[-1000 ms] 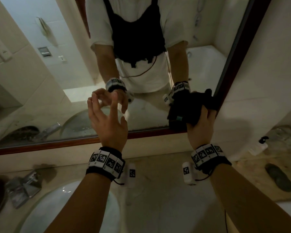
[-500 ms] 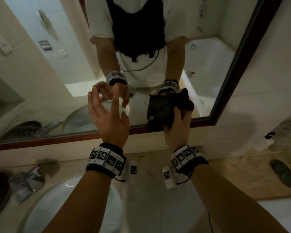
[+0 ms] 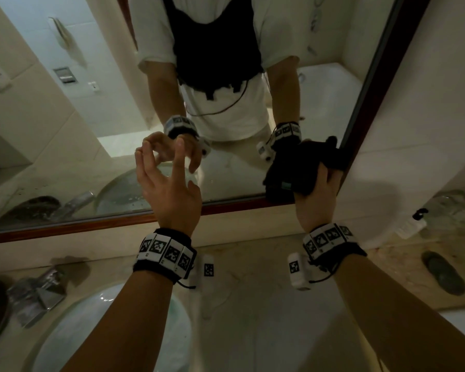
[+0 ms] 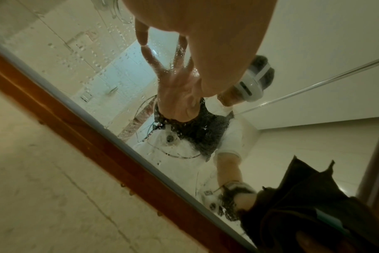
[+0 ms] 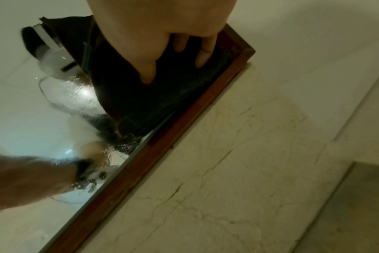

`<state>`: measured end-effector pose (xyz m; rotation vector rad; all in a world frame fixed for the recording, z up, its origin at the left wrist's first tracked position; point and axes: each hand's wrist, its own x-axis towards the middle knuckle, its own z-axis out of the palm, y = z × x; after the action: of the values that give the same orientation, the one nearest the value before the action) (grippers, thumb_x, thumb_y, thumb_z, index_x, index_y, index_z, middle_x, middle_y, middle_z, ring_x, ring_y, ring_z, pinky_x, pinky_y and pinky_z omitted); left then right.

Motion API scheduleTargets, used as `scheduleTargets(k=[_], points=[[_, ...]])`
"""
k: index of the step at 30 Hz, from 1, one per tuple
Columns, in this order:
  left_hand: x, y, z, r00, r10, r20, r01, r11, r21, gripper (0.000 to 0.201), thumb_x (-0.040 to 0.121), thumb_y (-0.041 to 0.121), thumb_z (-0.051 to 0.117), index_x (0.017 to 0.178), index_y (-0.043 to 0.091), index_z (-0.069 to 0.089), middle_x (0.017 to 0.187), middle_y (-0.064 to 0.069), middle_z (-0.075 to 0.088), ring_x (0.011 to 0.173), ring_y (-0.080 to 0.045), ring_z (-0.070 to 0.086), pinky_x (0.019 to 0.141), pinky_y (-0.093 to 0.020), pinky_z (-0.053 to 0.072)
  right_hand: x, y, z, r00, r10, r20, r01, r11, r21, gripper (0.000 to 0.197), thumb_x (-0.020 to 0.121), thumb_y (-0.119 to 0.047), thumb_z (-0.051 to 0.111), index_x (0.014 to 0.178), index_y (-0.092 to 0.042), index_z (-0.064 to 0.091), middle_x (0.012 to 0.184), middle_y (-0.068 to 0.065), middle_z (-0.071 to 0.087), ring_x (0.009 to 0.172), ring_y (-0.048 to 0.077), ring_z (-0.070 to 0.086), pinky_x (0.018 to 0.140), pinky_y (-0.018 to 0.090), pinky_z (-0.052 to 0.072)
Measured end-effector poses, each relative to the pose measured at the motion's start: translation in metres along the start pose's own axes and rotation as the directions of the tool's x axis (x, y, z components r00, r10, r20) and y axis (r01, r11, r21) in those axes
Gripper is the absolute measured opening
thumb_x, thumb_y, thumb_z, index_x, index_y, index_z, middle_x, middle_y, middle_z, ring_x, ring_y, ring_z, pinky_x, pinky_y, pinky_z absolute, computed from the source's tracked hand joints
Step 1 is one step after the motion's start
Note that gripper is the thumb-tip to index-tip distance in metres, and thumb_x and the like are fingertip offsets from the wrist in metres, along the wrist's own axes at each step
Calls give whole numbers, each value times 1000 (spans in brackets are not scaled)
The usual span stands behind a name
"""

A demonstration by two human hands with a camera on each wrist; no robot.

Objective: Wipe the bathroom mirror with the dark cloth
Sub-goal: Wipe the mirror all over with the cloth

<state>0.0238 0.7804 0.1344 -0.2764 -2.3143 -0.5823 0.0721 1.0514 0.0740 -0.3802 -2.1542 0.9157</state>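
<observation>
The mirror (image 3: 113, 124) has a reddish wooden frame (image 3: 91, 224) and water drops low on the glass (image 4: 93, 56). My right hand (image 3: 317, 197) grips the folded dark cloth (image 3: 293, 167) and presses it on the glass in the lower right corner, against the frame. In the right wrist view its fingers (image 5: 149, 73) lie across the cloth (image 5: 162, 99); the thumb is hidden. My left hand (image 3: 169, 186) is raised before the glass with its fingers spread and holds nothing. One fingertip (image 4: 143, 41) meets its own reflection.
Below the mirror runs a pale marble counter (image 3: 253, 304) with a white basin (image 3: 105, 331) and a chrome tap (image 3: 38, 294) at the left. A small black-capped bottle (image 3: 414, 224) and a dark oval object (image 3: 440, 275) sit at the right, near the side wall (image 3: 427, 103).
My right hand slid the cloth left along the bottom of the glass, then back right into the corner by the frame. The left hand has stayed at the glass.
</observation>
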Motion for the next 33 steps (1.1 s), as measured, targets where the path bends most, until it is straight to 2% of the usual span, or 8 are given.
scheduleTargets(k=[11, 14, 17, 21, 24, 25, 30, 33], points=[[-6, -10, -22, 986, 80, 143, -75, 996, -41, 72, 76, 12, 70, 143, 24, 47, 161, -15, 8, 150, -36, 1, 115, -57, 26, -52, -74, 66, 962, -129, 240, 115, 991, 70, 63, 85, -11, 70, 141, -8, 42, 148, 27, 31, 136, 38, 27, 109, 36, 30], [-13, -14, -29, 987, 77, 139, -69, 995, -65, 59, 77, 9, 69, 133, 21, 55, 153, -12, 26, 142, -31, 26, 109, -51, 37, -48, -72, 60, 945, -130, 301, 105, 990, 99, 63, 88, -14, 69, 144, -10, 40, 151, 22, 28, 140, 36, 28, 113, 34, 27], [-26, -5, -23, 976, 47, 212, -10, 985, -173, 34, 83, 5, 65, 116, 13, 64, 122, -9, 55, 109, -18, 52, 90, -40, 51, -41, -68, 49, 916, -184, 358, 132, 978, 165, 56, 90, -13, 65, 142, -13, 43, 149, 18, 29, 137, 35, 35, 115, 43, 35], [-42, 11, -6, 871, 218, 440, -89, 951, -295, 17, 88, 4, 61, 96, 11, 74, 93, -7, 71, 79, -20, 64, 74, -38, 56, -31, -71, 36, 890, -204, 408, 107, 963, 247, 47, 93, -21, 60, 139, -17, 47, 142, 14, 34, 128, 33, 44, 107, 47, 43], [-51, 25, 4, 717, 263, 646, -25, 935, -353, 22, 88, 4, 61, 105, 11, 74, 104, -5, 72, 95, -18, 65, 86, -30, 52, -25, -77, 28, 855, -183, 485, 57, 963, 263, 49, 93, -39, 59, 137, -22, 47, 138, 10, 35, 123, 29, 45, 104, 43, 44], [-52, 30, 9, 702, 272, 658, -10, 928, -372, 24, 88, 4, 62, 109, 11, 72, 110, -5, 70, 101, -19, 63, 89, -29, 51, -23, -79, 25, 842, -175, 511, 45, 965, 257, 49, 93, -43, 58, 137, -24, 47, 138, 9, 35, 123, 28, 45, 104, 40, 43], [-45, 48, 27, 786, 235, 571, 81, 877, -473, 55, 91, 4, 57, 144, 15, 45, 140, -8, 53, 129, -20, 49, 108, -33, 40, -7, -73, 5, 730, -221, 647, 58, 963, 263, 50, 100, -38, 52, 147, -24, 43, 148, 7, 37, 133, 19, 40, 106, 23, 32], [-38, 58, 30, 821, 95, 563, 271, 803, -531, 60, 94, 6, 55, 146, 29, 38, 136, 1, 51, 125, -13, 50, 108, -30, 40, 7, -62, -14, 757, -268, 596, 135, 956, 259, 45, 98, -23, 55, 143, -22, 48, 126, 5, 56, 113, 17, 55, 91, 21, 43]])
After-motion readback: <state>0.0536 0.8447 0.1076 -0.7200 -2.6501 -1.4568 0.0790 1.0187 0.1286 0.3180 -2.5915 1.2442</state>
